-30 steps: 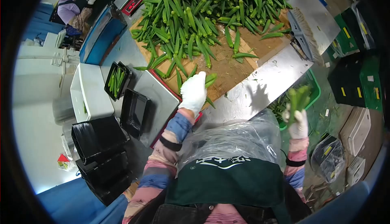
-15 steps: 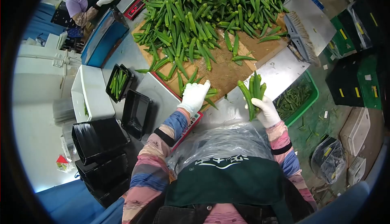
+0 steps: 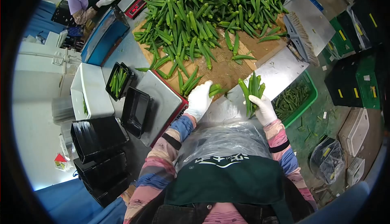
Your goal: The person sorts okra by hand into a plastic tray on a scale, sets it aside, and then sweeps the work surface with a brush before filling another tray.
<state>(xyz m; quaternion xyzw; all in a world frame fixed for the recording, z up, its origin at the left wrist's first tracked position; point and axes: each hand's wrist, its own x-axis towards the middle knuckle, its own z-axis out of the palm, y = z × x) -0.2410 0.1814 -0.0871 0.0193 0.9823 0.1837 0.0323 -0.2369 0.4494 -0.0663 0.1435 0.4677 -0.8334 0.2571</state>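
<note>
My left hand (image 3: 198, 101), in a white glove, is closed around okra pods (image 3: 215, 90) whose ends stick out by the thumb. It is at the front edge of the cardboard (image 3: 225, 73), beside several loose pods. A bunch of okra (image 3: 254, 87) stands upright in my gloved right hand (image 3: 264, 109), fingers wrapped round its lower part. Beyond both hands lies a large heap of okra (image 3: 203, 17) on the cardboard. Left of my left hand is a scale (image 3: 163, 102) with a metal top and red edge; an unfilled black tray (image 3: 136, 111) rests against it.
A black tray holding okra (image 3: 118, 81) sits beside a white bin (image 3: 92, 98). Stacked black trays (image 3: 99, 138) are at lower left. A brush (image 3: 300, 37) lies on the right of the table, above a green basket of okra (image 3: 312, 98). Another person (image 3: 87, 1) stands at upper left.
My left hand has moved slightly right and toward me, off the scale's edge, with okra now showing in its grip. My right hand keeps its bunch, shifted slightly left.
</note>
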